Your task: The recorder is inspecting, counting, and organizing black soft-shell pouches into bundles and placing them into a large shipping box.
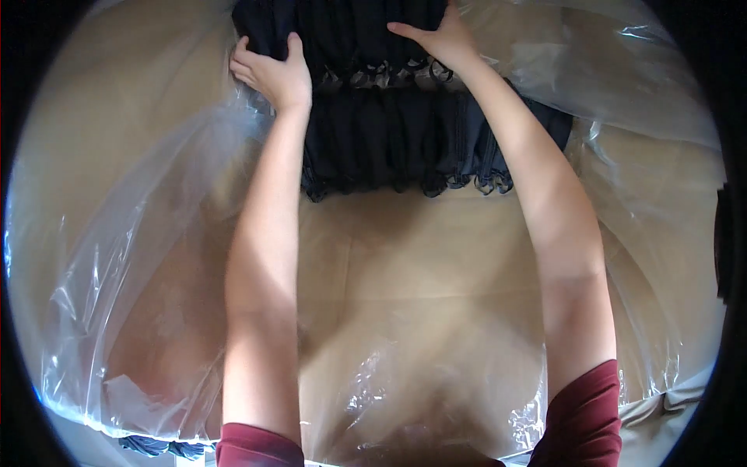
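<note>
A far row of black folded garments [334, 35] stands packed on edge at the top of the head view, with thin loops or straps along its near side. My left hand [272, 76] grips the row's left end, fingers round the outer side and thumb on the near face. At the right end, my right hand [445, 40] holds the row, its thumb lying across the cloth and its other fingers mostly hidden. Closer to me lies a second black row of folded garments [389, 136], loops hanging from its near edge; my right forearm crosses its right part.
Clear plastic sheeting [101, 288] lines a tan, box-like space and bunches up at the left. More plastic film [622, 86] drapes over the right side. Bare tan base [420, 257] shows between my forearms. A dark bundle [163, 447] peeks out beyond the lower left edge.
</note>
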{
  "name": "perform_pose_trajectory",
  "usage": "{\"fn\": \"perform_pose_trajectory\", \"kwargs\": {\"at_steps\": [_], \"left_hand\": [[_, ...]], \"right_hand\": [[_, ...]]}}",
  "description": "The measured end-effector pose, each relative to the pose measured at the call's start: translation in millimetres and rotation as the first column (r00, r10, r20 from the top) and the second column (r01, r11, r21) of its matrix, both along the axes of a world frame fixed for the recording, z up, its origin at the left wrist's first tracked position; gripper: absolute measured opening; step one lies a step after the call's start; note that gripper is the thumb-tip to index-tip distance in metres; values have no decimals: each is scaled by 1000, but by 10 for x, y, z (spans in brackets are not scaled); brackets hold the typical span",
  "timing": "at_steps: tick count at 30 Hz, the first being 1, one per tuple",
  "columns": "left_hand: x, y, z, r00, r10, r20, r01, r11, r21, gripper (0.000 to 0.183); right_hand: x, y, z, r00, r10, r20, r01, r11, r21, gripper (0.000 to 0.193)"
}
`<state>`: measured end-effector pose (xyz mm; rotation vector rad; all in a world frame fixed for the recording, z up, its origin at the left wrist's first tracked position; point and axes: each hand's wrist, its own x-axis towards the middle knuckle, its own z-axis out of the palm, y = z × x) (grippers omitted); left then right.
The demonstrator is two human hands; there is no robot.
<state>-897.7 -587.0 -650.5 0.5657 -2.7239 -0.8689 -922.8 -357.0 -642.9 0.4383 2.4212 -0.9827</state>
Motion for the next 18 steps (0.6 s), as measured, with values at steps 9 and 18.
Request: {"fn": "perform_pose_trajectory", "kwargs": {"at_steps": [9,18], "left_hand": [[694,414,579,993,-60,101,37,976,216,55],[1486,688,2995,581,-598,552,215,767,605,44]], "right_hand": [[417,63,260,980,-193,-53,188,978,-88,109],[1798,461,2666,998,60,12,-61,996,62,57]]}}
